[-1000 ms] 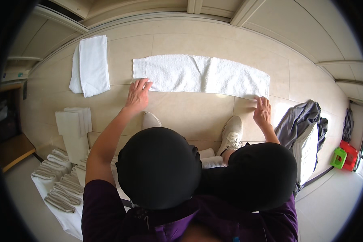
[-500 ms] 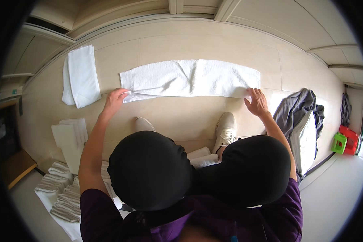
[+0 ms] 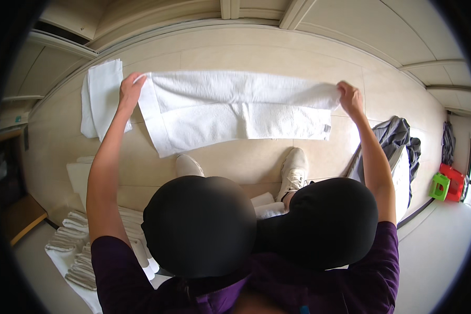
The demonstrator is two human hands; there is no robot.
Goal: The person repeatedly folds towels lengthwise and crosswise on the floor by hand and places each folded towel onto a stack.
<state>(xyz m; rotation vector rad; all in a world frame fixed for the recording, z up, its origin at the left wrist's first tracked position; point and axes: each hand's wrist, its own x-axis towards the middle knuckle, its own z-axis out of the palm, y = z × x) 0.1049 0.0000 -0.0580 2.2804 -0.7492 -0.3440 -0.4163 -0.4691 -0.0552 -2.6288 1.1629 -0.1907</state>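
A white towel (image 3: 209,123) stretches between my two hands in front of my feet, its near part lying on the tiled floor. My left hand (image 3: 131,90) pinches its far left corner. At the far right corner, my right hand (image 3: 350,98) is closed on the edge. The far edge is lifted and slightly blurred by motion. A small grey tag shows at the near right corner of the towel. Just beyond my left wrist lies a folded white cloth (image 3: 100,99), partly covered by my arm.
Stacked folded towels (image 3: 73,233) stand at the lower left, with another white cloth (image 3: 79,178) above them. A crumpled grey cloth (image 3: 387,136) lies at right. Red (image 3: 455,180) and green (image 3: 439,187) plastic stools sit farther right. Pale cabinets (image 3: 371,31) edge the floor (image 3: 235,47).
Both hands have moved away from me and outward, lifting the towel's edge. The towel has opened from a narrow strip to a wider spread, its near edge now closer to my feet.
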